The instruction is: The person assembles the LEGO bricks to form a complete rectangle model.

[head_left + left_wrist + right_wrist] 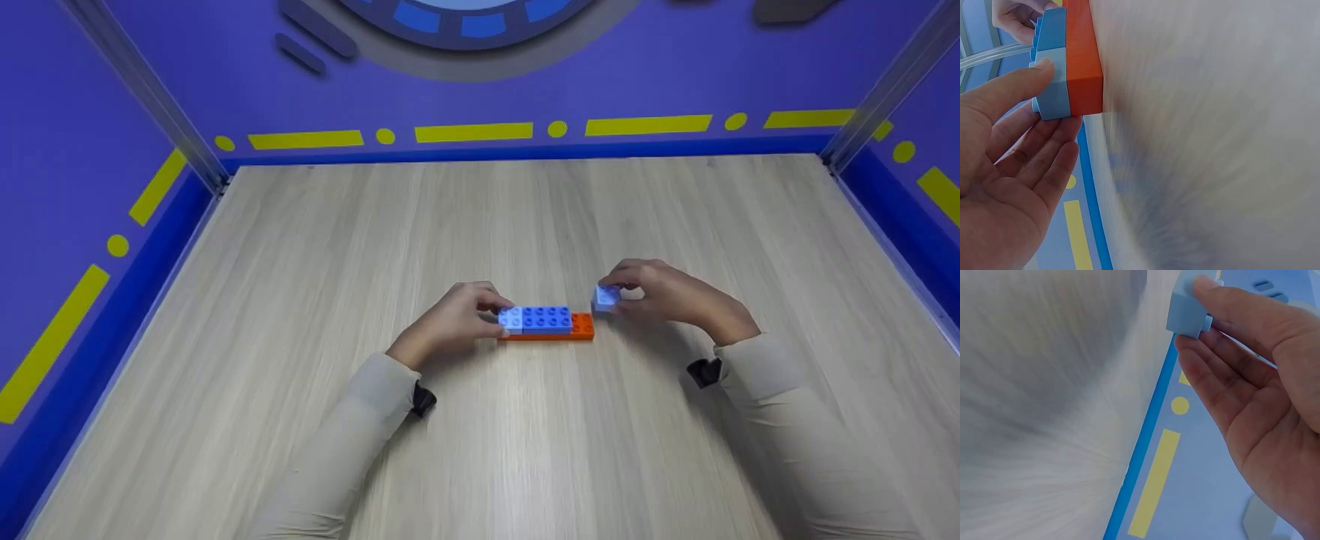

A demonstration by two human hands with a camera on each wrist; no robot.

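A long orange toy building brick (pixel 583 325) lies on the table with a darker blue brick (pixel 547 319) and a light blue brick (pixel 510 321) side by side on its studs. Its right end is uncovered. At the left end, my left hand (pixel 454 316) pinches the light blue brick between thumb and fingers; the left wrist view shows the thumb (pixel 1027 81) on its side. My right hand (pixel 660 294) pinches another small light blue brick (pixel 605 299), just right of the orange brick and apart from it. In the right wrist view, this brick (pixel 1186 312) appears raised above the table.
The wood-grain table (pixel 487 442) is bounded by a blue-purple back wall (pixel 480 105) with yellow markings and by side walls. Metal posts (pixel 150 82) stand at the back corners. Dark devices (pixel 424 400) are strapped at both wrists.
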